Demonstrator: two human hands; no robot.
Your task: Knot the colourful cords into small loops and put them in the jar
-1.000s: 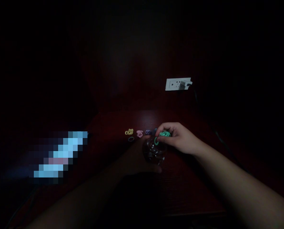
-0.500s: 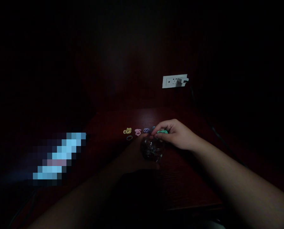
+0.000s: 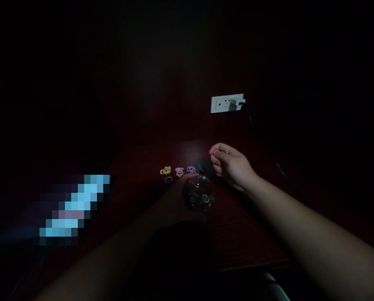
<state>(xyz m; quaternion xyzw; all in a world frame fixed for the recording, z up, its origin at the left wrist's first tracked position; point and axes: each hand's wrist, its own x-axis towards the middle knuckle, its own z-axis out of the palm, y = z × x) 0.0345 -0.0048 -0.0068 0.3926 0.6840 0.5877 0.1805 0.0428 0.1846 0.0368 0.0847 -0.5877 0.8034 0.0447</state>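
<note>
My left hand (image 3: 177, 205) is wrapped round a clear jar (image 3: 191, 194), whose round open mouth faces up toward me. Inside it lies a green hair tie (image 3: 206, 198); other contents are too dark to make out. To the right of the jar and beyond it, my right hand (image 3: 229, 163) is closed in the air, with a bit of green showing between thumb and fingers. Behind the jar lie small piles of yellow hair ties (image 3: 166, 170), pink hair ties (image 3: 179, 172) and purple hair ties (image 3: 191, 169). A dark bluish one (image 3: 202, 167) is at their right.
A single pale hair tie (image 3: 168, 179) lies in front of the yellow pile on the dark red table (image 3: 243, 242). At left is a bright blurred-out screen (image 3: 77, 205). A wall socket (image 3: 226, 103) holds a plugged-in charger, its cable running down on the right.
My right hand has lifted away from the jar's mouth, up and to the right, and its fingers have closed with green among them. A green hair tie now shows inside the jar.
</note>
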